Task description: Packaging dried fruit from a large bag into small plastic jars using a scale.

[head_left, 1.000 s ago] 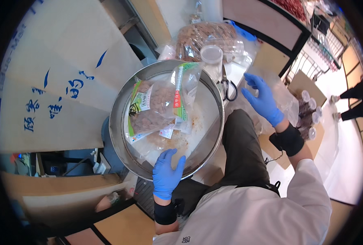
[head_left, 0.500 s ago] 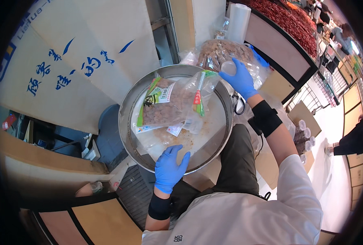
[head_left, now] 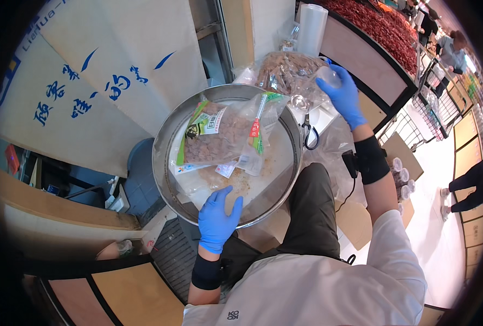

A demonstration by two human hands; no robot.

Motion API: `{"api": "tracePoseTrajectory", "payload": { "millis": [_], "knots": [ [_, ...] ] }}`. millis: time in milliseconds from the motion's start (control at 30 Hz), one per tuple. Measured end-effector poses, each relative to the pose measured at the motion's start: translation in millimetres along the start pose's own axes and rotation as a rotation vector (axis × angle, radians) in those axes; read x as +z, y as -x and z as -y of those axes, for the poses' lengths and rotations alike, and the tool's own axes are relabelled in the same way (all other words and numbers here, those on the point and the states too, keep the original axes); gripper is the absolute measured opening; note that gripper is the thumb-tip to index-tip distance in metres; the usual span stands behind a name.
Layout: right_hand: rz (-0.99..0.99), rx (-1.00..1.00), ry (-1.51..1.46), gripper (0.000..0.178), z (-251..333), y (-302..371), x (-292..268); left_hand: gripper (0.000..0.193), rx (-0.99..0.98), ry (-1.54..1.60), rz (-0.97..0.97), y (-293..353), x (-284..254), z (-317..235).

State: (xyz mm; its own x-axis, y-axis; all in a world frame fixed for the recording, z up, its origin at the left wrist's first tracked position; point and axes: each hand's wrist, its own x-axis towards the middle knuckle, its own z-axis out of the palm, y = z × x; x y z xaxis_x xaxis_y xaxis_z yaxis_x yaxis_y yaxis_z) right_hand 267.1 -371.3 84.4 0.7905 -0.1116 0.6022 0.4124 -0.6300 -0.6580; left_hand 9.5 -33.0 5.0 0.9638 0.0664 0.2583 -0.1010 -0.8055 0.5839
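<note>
My right hand (head_left: pixel 347 100), in a blue glove, grips a small clear plastic cup (head_left: pixel 328 77) beside a large clear bag of brown dried food (head_left: pixel 293 68). My left hand (head_left: pixel 218 220), gloved too, holds nothing; its fingers are spread over the near-left rim of a large round metal pan (head_left: pixel 160 182). Inside the pan lies a clear pouch of brown pieces with a green-edged label (head_left: pixel 225 138). Brown crumbs are scattered on the pan's white bottom near my left hand. Right of the pan lie dark-handled scissors (head_left: pixel 309 136) and another clear round piece of plastic (head_left: pixel 299 101).
A roll of clear plastic bags (head_left: pixel 312 27) stands at the back. Stacked lidded tubs (head_left: pixel 402 176) are at the right, next to cardboard. Behind them are a wire shopping cart (head_left: pixel 442 103) and a bin of red goods (head_left: pixel 374 27). People stand farther off at the right.
My right hand has moved right, away from the pan, with the cup in it, uncovering the scissors and the round plastic piece. The left hand stays open over the rim.
</note>
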Motion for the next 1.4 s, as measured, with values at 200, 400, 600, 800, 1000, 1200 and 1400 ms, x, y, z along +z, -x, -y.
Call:
{"api": "tracePoseTrajectory", "payload": {
  "millis": [200, 400, 600, 800, 1000, 1200, 1400],
  "knots": [
    [0.039, 0.08, -0.023, 0.064, -20, 16, -34, 0.041, 0.056, 0.075, -0.113, 1, 2, 3],
    [0.006, 0.233, -0.013, 0.065, -74, 37, -13, 0.04, 0.052, 0.039, -0.077, 0, 3, 1],
    [-0.005, 0.208, -0.102, 0.062, -49, 38, -37, 0.041, 0.087, 0.11, -0.108, 1, -2, -1],
    [0.118, 0.178, -0.258, 0.058, 22, 76, -82, 0.062, 0.107, 0.198, -0.045, 7, -15, -27],
    [0.411, -0.121, -0.272, 0.076, 133, 136, -103, 0.086, 0.332, 0.381, -0.025, 9, -13, -80],
    [0.74, -0.196, -0.508, 0.089, 129, 145, -98, 0.1, 0.179, 0.765, 0.518, 15, -25, -70],
    [1.025, -0.375, -0.73, 0.079, 128, 135, -76, 0.086, -0.471, 1.441, 1.102, 42, -25, -24]
  ]
}}
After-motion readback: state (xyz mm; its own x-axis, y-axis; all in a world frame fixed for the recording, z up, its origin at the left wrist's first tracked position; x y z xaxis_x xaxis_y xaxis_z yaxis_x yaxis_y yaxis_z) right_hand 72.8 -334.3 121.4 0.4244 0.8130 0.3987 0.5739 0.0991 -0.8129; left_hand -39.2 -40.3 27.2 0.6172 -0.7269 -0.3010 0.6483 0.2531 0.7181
